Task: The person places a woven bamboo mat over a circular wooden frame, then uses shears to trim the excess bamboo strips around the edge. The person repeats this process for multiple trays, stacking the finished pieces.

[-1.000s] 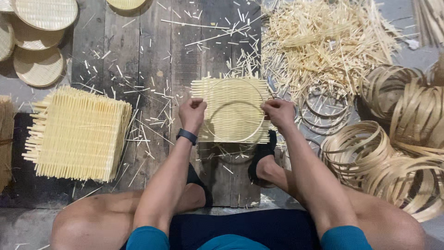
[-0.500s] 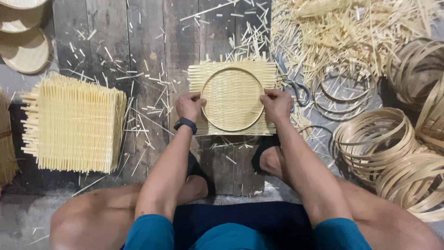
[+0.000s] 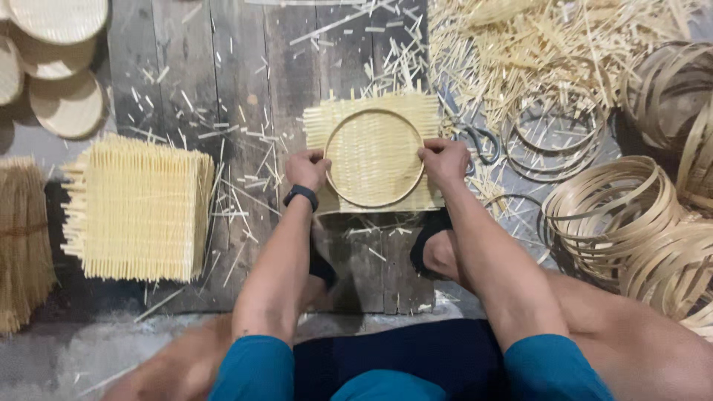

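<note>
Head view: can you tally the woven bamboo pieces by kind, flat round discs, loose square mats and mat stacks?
Round woven discs: 4, top left
Square woven mat under a hoop, held by left hand and right hand: 1
Stack of square mats: 1
Total: 6

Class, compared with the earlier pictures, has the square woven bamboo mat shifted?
Cannot tell: the camera moved, and the square woven bamboo mat keeps roughly its place beside the scissors.
</note>
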